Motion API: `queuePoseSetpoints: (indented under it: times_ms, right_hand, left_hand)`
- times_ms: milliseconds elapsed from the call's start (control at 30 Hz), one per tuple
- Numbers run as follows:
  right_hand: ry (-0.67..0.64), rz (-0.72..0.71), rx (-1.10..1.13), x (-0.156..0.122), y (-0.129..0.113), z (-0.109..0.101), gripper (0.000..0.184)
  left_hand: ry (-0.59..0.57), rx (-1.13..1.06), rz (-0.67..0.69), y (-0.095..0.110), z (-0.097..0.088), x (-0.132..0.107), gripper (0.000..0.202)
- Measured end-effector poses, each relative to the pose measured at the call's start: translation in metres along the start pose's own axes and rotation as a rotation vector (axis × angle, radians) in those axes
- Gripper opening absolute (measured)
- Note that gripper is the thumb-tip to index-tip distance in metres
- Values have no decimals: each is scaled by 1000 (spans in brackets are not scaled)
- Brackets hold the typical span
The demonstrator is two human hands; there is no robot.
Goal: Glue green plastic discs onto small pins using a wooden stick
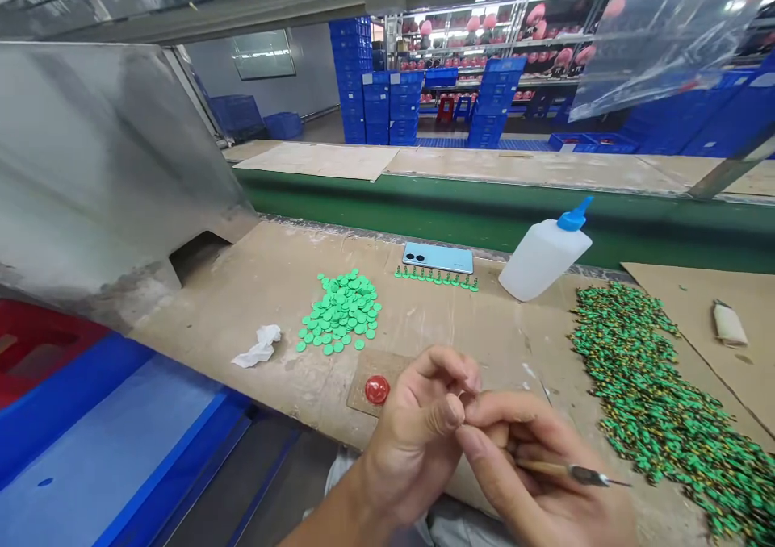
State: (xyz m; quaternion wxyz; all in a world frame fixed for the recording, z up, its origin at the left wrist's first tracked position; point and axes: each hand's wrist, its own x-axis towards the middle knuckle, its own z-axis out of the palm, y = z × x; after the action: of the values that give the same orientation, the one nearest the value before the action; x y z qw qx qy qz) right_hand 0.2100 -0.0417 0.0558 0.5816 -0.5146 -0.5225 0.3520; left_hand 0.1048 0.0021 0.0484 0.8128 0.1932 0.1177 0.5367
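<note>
My left hand (417,442) and my right hand (538,466) meet at the fingertips above the front of the table. The left thumb and fingers are pinched; whatever is between them is too small or hidden to make out. Across the right palm lies a thin wooden-handled tool (586,475) with a dark collar and a fine point, held by curled fingers. Just behind the left hand, a glossy red blob (376,390) sits on a small brown board (358,394). Green discs (342,309) lie heaped beyond. Small figures on green bases (437,277) stand in a row.
A light-blue phone (439,257) lies behind the row. The white squeeze bottle (542,260) leans at the back. Many small green-and-black pieces (654,377) cover the right side. Crumpled tissue (259,347) is at left, near a metal panel (121,168) and blue crate (139,442).
</note>
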Motion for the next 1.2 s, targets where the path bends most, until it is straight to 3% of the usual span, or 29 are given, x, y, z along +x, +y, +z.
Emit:
queuePoseSetpoints:
  times_ms: [400, 633, 767, 1033, 1133, 1200]
  right_hand:
    - [-237, 256, 88, 18, -16, -17, 30]
    - [-255, 260, 128, 21, -13, -17, 31]
    - [-243, 246, 144, 21, -11, -18, 34]
    - [-144, 110, 85, 7, -2, -9, 23]
    - [-78, -34, 10, 2, 4, -5, 7]
    - [-75, -154, -42, 2, 4, -5, 12]
  left_hand:
    - [-25, 349, 36, 19, -12, 1, 36]
    - [-86, 462, 85, 21, -18, 2, 27]
    - [-125, 417, 122, 15, -19, 2, 22]
    - [-31, 189, 140, -1, -10, -4, 19]
    - [-12, 1, 86, -6, -6, -7, 20]
    - [-10, -107, 51, -7, -5, -8, 22]
